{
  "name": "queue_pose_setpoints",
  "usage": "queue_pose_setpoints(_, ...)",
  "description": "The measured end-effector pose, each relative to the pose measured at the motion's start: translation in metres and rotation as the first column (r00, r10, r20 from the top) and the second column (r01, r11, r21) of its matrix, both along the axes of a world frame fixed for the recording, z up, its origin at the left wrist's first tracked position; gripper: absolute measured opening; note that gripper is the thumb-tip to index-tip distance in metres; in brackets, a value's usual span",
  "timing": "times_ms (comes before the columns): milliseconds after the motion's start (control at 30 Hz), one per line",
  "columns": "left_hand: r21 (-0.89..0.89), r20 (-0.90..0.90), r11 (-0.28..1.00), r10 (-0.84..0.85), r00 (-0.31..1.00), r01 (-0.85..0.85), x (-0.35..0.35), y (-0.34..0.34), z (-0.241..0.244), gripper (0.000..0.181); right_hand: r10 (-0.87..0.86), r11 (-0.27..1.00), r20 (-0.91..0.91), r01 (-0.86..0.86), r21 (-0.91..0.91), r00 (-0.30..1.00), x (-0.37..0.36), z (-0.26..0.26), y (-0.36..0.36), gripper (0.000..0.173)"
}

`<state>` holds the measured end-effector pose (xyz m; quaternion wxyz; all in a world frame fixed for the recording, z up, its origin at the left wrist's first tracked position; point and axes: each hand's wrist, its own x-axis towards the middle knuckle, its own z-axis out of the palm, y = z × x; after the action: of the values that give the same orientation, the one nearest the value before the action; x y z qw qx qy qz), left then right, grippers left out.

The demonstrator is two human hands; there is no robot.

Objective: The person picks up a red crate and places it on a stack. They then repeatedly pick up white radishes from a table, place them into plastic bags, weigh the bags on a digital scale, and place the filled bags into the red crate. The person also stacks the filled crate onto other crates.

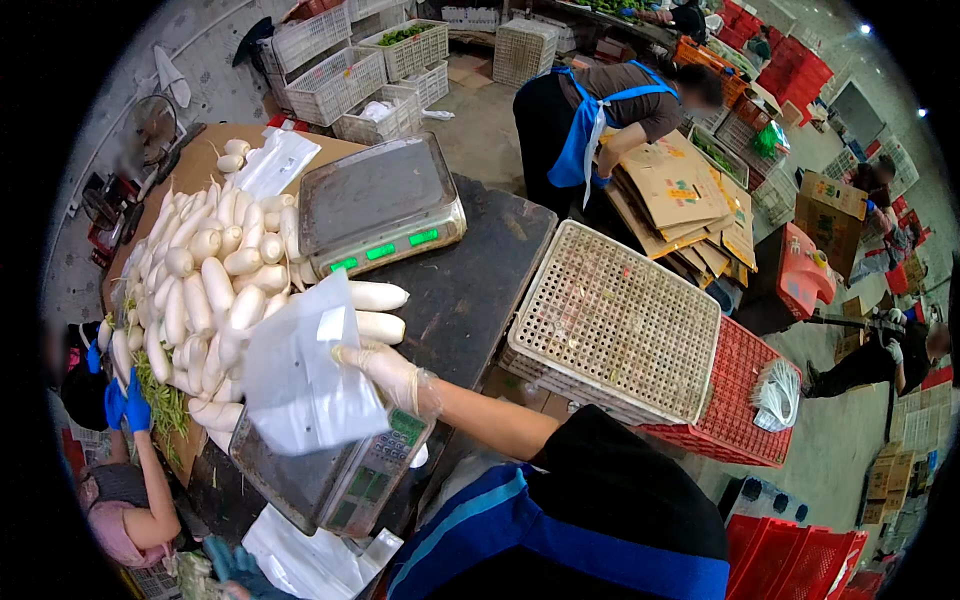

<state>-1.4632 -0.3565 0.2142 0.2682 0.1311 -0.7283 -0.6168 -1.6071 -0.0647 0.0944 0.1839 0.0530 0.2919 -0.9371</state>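
My right hand (pixel 386 373), in a thin whitish glove, grips the edge of a translucent plastic bag (pixel 300 382). The bag looks flat, and whatever it may contain cannot be made out. It hangs over a heap of white daikon radishes (pixel 217 285) and partly covers a digital scale (pixel 367 469). Two more daikon (pixel 379 295) lie on the dark table (pixel 480 262) just beyond my fingers. Behind them stands a second scale (pixel 375 195) with green lit displays and a bare platform. My left hand is out of view.
Stacked crates (pixel 615 322) stand right of the table. A co-worker in a blue apron (pixel 577 142) bends over flattened cardboard boxes (pixel 675 195). Blue-gloved hands (pixel 127 405) work at the heap's left edge; another person's teal-gloved hand (pixel 232 559) is near plastic bags (pixel 300 555).
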Motion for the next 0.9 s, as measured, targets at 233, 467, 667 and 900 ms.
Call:
queue_pose_setpoints(233,0.27,-0.682,0.917,-0.033,0.731,0.293,0.028,-0.048,0.039,0.063,-0.277,0.904,-0.012,0.265,0.335,0.961,0.01,0.016,0.011,0.061)
queue_pose_setpoints(467,-0.216,-0.596,0.948,0.063,0.8,-0.235,-0.012,0.043,0.022,0.045,-0.153,0.898,-0.066,0.167,0.408,0.986,-0.006,-0.03,0.005,0.078)
queue_pose_setpoints(667,-0.032,-0.117,0.962,-0.272,0.955,0.27,-0.048,0.025,-0.035,0.06,0.07,0.994,-0.187,-0.053,0.095,0.98,0.018,-0.003,0.01,0.067)
queue_pose_setpoints(900,0.269,0.087,0.914,-0.338,0.937,0.304,-0.058,0.057,-0.152,0.064,0.3,0.935,-0.28,-0.34,-0.102,0.912,0.056,0.061,0.001,0.083)
